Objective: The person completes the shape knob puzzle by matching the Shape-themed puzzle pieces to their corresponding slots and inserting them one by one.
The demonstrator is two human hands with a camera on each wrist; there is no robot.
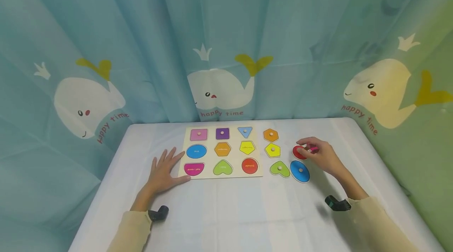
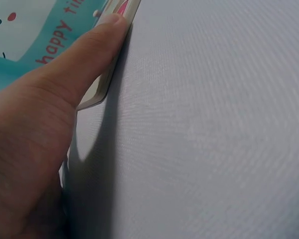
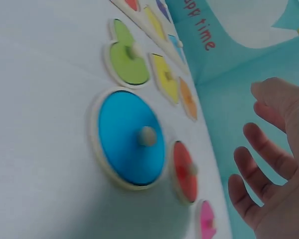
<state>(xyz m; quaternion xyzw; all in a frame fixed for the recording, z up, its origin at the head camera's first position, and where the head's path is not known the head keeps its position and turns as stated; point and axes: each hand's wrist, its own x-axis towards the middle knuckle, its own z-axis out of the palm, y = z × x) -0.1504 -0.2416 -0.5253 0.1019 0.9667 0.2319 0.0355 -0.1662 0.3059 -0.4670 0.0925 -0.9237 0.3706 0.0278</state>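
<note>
My left hand [image 1: 162, 175] rests with fingers spread at the left side of a cream wooden shape board [image 1: 210, 160]. In the left wrist view its thumb [image 2: 97, 47] lies on the board's edge. My right hand [image 1: 323, 157] hovers over a red circle piece [image 1: 297, 153] and a magenta half-round piece [image 1: 312, 148], partly covered by the fingers in the head view. The right wrist view shows this hand [image 3: 284, 144] with loosely bent fingers and nothing between them. A blue oval piece [image 1: 299, 171] with a knob lies just nearer than the red one.
Between board and right hand lie an orange hexagon piece [image 1: 269, 138], a yellow pentagon piece [image 1: 272, 153] and a green heart piece [image 1: 279, 173]. Pink, purple and light blue knobbed pieces sit in the board's far row. A whale-print curtain [image 1: 148, 47] hangs behind the white table [image 1: 226, 212].
</note>
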